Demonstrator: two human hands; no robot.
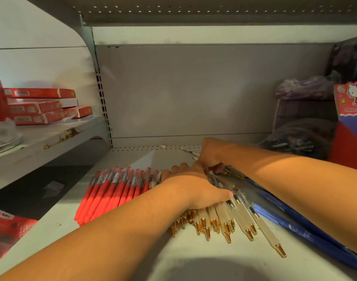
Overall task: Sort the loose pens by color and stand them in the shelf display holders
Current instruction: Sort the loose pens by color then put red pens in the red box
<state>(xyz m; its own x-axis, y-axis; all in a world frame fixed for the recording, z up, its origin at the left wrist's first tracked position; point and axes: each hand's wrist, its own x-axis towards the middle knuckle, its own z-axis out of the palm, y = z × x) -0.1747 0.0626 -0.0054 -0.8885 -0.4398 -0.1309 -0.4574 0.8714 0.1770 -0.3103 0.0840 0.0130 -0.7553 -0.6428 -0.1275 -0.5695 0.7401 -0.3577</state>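
Three groups of pens lie on the white shelf (133,250). A row of red pens (113,191) is at the left. Cream pens with gold tips (224,220) fan out in the middle, and blue pens (295,220) lie at the right under my right forearm. My left hand (193,189) lies palm down over the upper ends of the cream pens, its thumb and fingers wrapped round the bunch. My right hand (212,155) is just behind it, fingers curled on the clear upper ends of a few pens (189,152) that stick out past it.
Red flat boxes (42,106) are stacked on the neighbouring shelf at left. A Hello Kitty box (351,102) and a plastic bag of dark pens (295,142) stand at the back right. A red packet (7,226) lies lower left. The grey back panel (183,88) closes the shelf.
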